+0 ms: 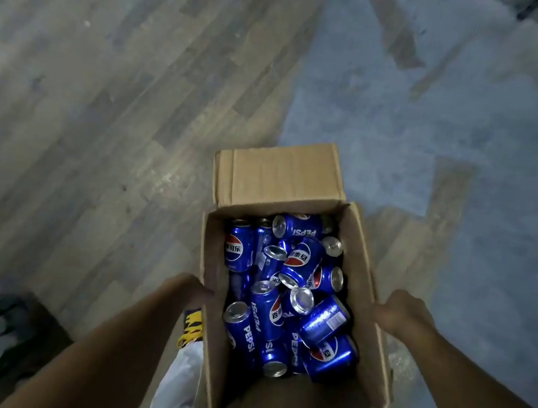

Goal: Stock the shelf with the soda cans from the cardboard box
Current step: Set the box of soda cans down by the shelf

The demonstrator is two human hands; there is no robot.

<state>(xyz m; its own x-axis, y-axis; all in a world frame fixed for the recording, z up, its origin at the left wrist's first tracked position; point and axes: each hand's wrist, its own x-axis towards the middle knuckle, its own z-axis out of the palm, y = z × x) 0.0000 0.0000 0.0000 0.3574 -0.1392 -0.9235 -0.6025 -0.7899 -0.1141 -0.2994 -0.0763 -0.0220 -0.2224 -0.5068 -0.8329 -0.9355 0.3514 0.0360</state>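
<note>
Both forearms reach down past a white garment, one to each long side of the cardboard box (381,306). Left hand (192,288) is at the left wall, but whether its fingers grip I can't tell. Right hand (400,314) curls over the right rim. Looks like they're carrying it, which would explain holding both sides. Soda cans (287,286) lie jumbled inside, so nothing's stocked yet. No shelf in sight, just wood-look floor (105,77).
</note>
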